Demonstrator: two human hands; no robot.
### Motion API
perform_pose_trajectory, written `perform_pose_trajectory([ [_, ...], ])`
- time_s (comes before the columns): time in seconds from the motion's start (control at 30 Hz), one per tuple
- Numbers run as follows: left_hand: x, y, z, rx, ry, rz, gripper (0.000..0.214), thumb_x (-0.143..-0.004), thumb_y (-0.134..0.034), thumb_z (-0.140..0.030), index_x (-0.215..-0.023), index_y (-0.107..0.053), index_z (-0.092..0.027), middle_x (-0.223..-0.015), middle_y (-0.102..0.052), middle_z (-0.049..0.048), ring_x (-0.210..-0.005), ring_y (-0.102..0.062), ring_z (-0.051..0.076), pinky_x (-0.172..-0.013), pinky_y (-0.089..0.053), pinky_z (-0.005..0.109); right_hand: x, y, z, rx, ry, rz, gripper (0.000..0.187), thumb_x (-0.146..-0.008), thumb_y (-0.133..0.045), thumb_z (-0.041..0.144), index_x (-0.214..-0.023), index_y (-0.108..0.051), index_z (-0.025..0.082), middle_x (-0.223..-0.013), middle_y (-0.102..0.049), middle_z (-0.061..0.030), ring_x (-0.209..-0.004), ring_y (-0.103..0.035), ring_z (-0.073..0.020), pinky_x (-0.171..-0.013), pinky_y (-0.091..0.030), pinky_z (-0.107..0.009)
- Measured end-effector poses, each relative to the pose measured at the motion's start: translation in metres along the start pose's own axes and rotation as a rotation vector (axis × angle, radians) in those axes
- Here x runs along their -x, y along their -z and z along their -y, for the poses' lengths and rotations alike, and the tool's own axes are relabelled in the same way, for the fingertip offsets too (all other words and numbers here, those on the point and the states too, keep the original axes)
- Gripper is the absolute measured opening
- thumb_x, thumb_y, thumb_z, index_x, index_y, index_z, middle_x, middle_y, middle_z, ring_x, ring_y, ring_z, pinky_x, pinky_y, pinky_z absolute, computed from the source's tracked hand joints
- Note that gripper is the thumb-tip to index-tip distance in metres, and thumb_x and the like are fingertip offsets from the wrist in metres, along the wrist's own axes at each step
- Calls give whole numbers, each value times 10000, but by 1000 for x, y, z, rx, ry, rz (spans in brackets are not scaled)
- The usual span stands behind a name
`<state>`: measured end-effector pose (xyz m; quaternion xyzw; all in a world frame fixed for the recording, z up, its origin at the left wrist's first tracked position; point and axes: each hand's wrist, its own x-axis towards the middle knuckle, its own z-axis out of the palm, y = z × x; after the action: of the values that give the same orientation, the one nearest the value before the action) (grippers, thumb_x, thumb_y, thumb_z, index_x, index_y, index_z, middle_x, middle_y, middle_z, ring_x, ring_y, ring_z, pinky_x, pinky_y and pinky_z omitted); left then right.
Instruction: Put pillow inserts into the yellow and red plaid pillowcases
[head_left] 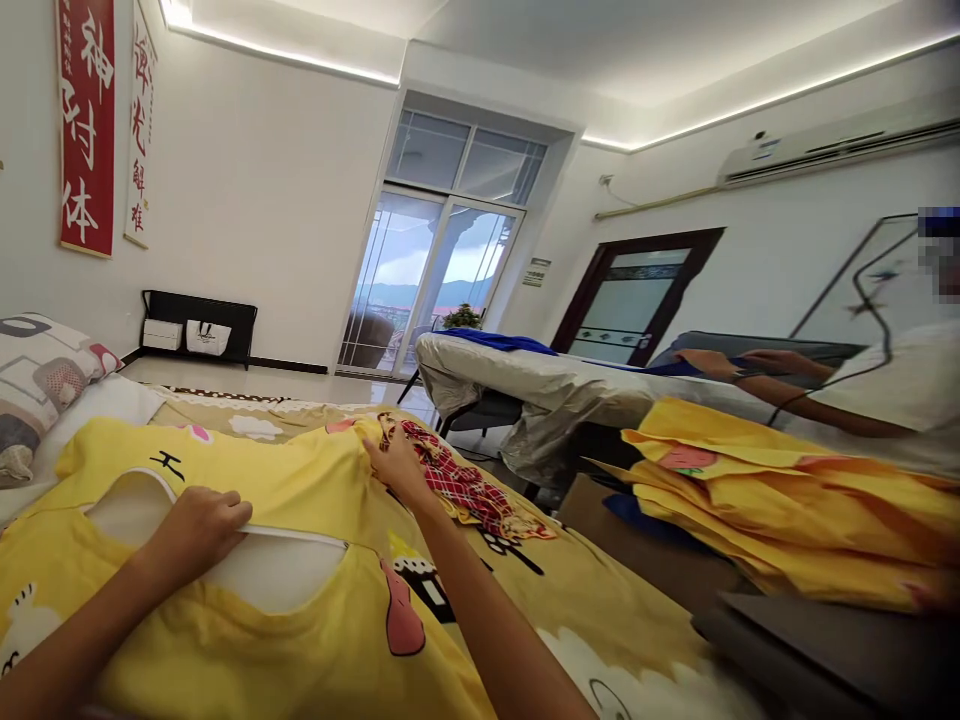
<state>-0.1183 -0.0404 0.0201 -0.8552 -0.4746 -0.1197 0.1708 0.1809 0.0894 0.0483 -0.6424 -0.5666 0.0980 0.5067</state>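
In front of me lies a yellow cartoon-print fabric cover (292,490), with a long gaping opening across its middle. White padding or cloth (277,575) shows through that opening; how far it extends is hidden. My left hand (196,528) is closed on the upper edge of the opening, near its middle. At the far right corner of the cover, my right hand (397,462) pinches the yellow fabric between thumb and fingers. A red plaid ruffled cloth (469,475) lies just beyond my right hand.
Beneath is a tan cartoon-print sheet (600,580); a patterned pillow (45,380) rests at left. Folded yellow fabric (780,500) is piled over a brown cardboard box (652,545) at right. Behind, another person's hands (709,363) work at a plastic-draped table (540,385) with blue cloth (487,341).
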Motion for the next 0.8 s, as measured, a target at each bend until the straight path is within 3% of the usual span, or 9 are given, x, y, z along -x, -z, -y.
perform_pose_trajectory([
  [0.07,-11,-4,-1,69,47,8,98,-860,-517,-173,-768,-546,-191,-802,-649,21,-702,-603,174,-581,-304,269,45,13,10,32,160,53,341,-791,-537,364,-1052,-590,151,-1124,-623,-140,-1067,-541,-247,-931,-405,-373],
  [0.17,-24,-14,2,203,113,-25,112,-852,-507,-168,-743,-519,-190,-783,-640,11,-712,-597,167,-596,-320,262,124,23,18,63,542,478,293,-899,-406,402,-932,-614,198,-964,-649,-73,-932,-562,-194,-870,-416,-326],
  [0.27,-31,-23,5,316,165,-49,105,-847,-499,-166,-745,-503,-191,-752,-616,0,-680,-565,155,-604,-343,255,181,23,16,309,674,725,292,-845,-543,479,-945,-610,212,-953,-647,-50,-920,-543,-200,-903,-377,-349],
  [0.37,-29,-17,-3,288,115,-144,34,-848,-534,-214,-853,-545,-183,-889,-624,45,-819,-569,201,-725,-400,304,197,26,13,458,680,851,298,-820,-593,498,-823,-591,200,-905,-651,-27,-891,-547,-182,-954,-326,-365],
  [0.47,-24,3,-27,315,-76,-208,134,-868,-525,-277,-952,-582,-189,-981,-621,71,-929,-558,234,-831,-410,361,192,37,16,490,685,901,323,-813,-594,531,-810,-599,208,-957,-649,-21,-930,-547,-183,-972,-296,-379],
  [0.57,-33,18,-57,485,-298,70,140,-844,-494,-179,-882,-628,-192,-893,-656,38,-799,-587,174,-716,-437,275,193,51,24,518,688,864,320,-854,-532,527,-862,-639,226,-1004,-649,-34,-961,-543,-195,-982,-273,-398],
  [0.67,-56,11,-83,611,-429,435,186,-755,-496,-58,-737,-654,-154,-799,-689,32,-708,-599,140,-633,-434,222,204,60,26,561,707,886,334,-851,-540,534,-862,-675,229,-1018,-656,-42,-1001,-542,-210,-1012,-248,-394],
  [0.73,-69,-4,-97,684,-482,549,246,-740,-461,-2,-722,-668,-135,-809,-709,35,-725,-613,125,-662,-447,201,211,64,19,602,748,968,339,-821,-579,547,-821,-683,225,-989,-671,-35,-1004,-555,-215,-1027,-244,-385],
  [0.8,-70,-23,-106,706,-560,519,299,-772,-438,3,-831,-697,-136,-887,-722,43,-790,-626,125,-728,-457,204,216,69,8,673,764,1061,347,-780,-624,556,-823,-688,218,-905,-692,-36,-942,-591,-219,-1007,-280,-382],
])
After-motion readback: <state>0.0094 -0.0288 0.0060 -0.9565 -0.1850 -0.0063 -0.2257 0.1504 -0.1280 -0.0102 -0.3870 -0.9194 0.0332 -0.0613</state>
